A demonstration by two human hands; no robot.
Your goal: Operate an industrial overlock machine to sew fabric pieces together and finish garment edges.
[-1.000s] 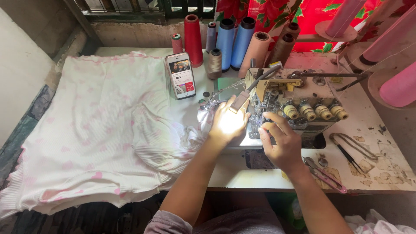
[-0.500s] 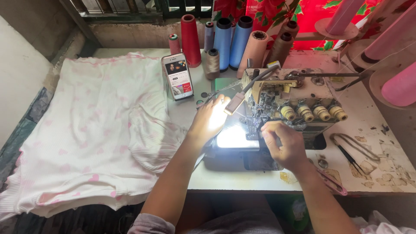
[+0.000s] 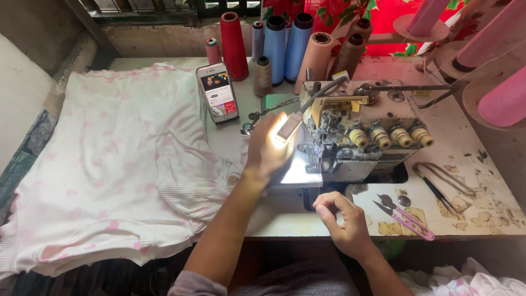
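Observation:
My left hand (image 3: 267,149) reaches in under the small lamp (image 3: 287,127) at the left side of the grey overlock sewing machine (image 3: 359,134). Glare washes out its fingers, so I cannot see whether they hold anything. My right hand (image 3: 341,215) hovers low at the table's front edge below the machine, thumb and fingers pinched together on a thin thread (image 3: 319,183) that runs up to the machine. White fabric with pink hearts (image 3: 109,164) lies spread on the left, its edge bunched beside my left forearm.
A phone (image 3: 217,92) with a lit screen leans behind the fabric. Tall thread cones (image 3: 234,39) stand in a row at the back. Pink-handled snips (image 3: 406,217) and metal tweezers (image 3: 445,181) lie right of my right hand. Big pink cones (image 3: 501,93) stand far right.
My right hand has come away from the machine's front and dropped toward the table's near edge, fingers pinched. My left hand has stayed under the lamp.

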